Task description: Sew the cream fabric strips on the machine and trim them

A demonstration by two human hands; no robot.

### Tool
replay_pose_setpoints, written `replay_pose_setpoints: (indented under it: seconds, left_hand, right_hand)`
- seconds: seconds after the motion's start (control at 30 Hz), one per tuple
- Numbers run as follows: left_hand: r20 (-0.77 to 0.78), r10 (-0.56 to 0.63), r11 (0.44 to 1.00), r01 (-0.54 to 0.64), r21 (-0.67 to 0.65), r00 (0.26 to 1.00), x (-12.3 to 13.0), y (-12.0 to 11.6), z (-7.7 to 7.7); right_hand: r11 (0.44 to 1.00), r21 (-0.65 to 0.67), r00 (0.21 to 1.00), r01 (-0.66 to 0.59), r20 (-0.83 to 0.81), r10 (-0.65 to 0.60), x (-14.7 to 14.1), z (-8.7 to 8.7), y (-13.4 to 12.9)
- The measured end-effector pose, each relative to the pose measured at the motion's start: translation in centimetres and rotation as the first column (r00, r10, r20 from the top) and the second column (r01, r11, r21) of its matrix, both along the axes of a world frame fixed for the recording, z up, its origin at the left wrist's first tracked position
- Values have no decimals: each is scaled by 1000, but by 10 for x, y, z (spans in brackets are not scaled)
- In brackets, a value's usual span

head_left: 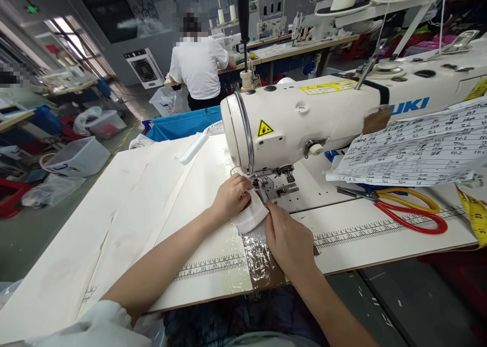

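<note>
Off-white sewing table (160, 184) fills most of the lower view, w/ ruler markings (380, 225) printed along the near edge. On it stands a white industrial sewing machine (281, 118), blue "UKI" lettering on the arm, yellow warning labels up top & on the front. Beyond the table, a co-worker (196, 65) in a white T-shirt sits facing away; nearer, blue cloth (186, 124) hangs at the table's far edge. Handwritten sheet (411, 139) slopes across the machine's R side, approx. above the scissors (381, 206) — red & yellow handles, dark blades pointing L.

Right hand (287, 235) is at the R edge of the white fabric piece (249, 215), thumb & forefinger close to its corner; can't tell if they pinch it. Left hand (232, 195) lies on the fabric's upper L part, fingers bunched — pinching or just pressing, can't tell. Fabric sits under/beside the needle area, its near end over a shiny clear tape strip (261, 258). Yellow measuring tape (474, 217) hangs at far R.
</note>
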State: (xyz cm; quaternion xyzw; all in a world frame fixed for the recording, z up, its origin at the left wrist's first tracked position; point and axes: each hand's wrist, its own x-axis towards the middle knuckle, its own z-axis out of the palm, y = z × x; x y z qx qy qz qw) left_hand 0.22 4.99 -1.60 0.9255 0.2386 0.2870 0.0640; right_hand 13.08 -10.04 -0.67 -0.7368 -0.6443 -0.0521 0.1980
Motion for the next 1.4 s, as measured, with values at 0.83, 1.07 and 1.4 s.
replay_pose_setpoints:
  seconds: [0.83, 1.07, 1.4]
  left_hand:
    - [-245, 15, 999, -21, -25, 969, -4, -56, 15]
    - [-333, -109, 994, 93, -64, 937, -16, -44, 20]
    - [-301, -77, 997, 83, 7, 950, -14, -49, 12]
  right_hand:
    - [953, 251, 984, -167, 98, 147, 18, 1, -103]
    - [941, 176, 956, -288, -8, 294, 16, -4, -111]
    - [956, 85, 948, -281, -127, 290, 22, -8, -115]
